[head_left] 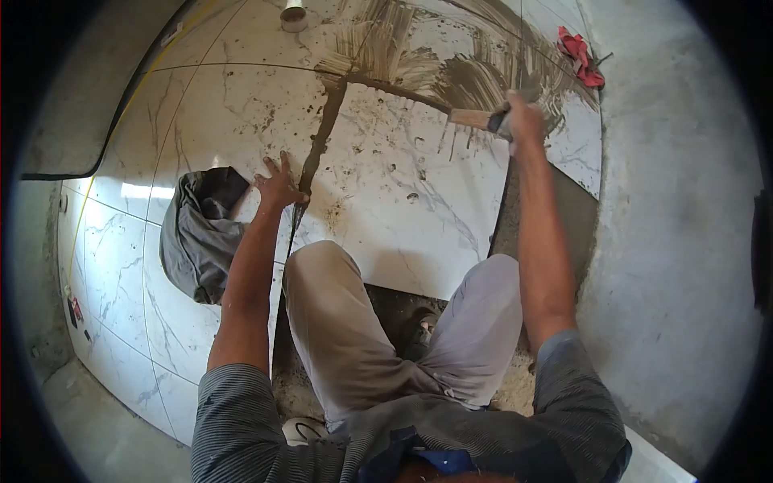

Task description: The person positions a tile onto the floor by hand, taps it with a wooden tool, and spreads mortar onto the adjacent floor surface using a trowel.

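Observation:
My right hand (525,122) is closed around a hand tool with a flat, tan, wood-like part (469,118) and a dark section beside the fingers; its exact kind is hard to make out. The tool is over the far right edge of a white marbled tile (403,185), where wet grey-brown slurry is smeared. My left hand (279,183) lies with its fingers spread on the neighbouring tile, beside a joint filled with dark slurry (322,133). Close to that hand is a crumpled grey cloth (201,233).
A red cloth (580,56) lies by the grey wall (668,201) on the right. At the back stands a small metal can (294,16). A yellow line (88,197) runs along the left. Bare dark floor (572,201) shows beside and below the tile.

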`<action>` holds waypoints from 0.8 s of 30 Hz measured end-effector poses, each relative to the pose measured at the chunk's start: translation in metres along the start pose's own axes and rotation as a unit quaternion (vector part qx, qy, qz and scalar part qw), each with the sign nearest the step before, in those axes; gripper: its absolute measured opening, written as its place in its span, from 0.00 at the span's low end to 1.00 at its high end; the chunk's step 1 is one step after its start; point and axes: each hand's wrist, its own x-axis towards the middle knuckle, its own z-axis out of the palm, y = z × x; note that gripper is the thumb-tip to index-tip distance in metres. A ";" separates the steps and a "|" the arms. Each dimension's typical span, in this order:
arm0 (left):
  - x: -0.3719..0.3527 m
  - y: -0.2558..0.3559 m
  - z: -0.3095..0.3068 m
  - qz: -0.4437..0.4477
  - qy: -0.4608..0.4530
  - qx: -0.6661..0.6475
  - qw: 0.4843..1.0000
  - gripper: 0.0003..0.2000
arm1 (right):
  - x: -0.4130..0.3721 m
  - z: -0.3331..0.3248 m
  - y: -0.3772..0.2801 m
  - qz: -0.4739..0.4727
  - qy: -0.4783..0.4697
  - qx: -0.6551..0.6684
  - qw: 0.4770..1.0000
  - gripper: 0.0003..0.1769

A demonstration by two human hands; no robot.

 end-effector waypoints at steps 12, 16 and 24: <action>-0.012 0.012 -0.010 -0.005 -0.018 0.011 1.000 0.65 | 0.025 -0.037 0.028 0.034 0.048 -0.057 0.997 0.15; 0.009 -0.012 0.011 0.026 0.011 -0.005 1.000 0.66 | 0.019 -0.047 0.010 0.040 0.041 0.022 0.998 0.16; 0.002 -0.004 0.008 0.015 -0.018 -0.009 1.000 0.66 | 0.019 -0.052 0.023 0.068 0.040 0.021 0.997 0.17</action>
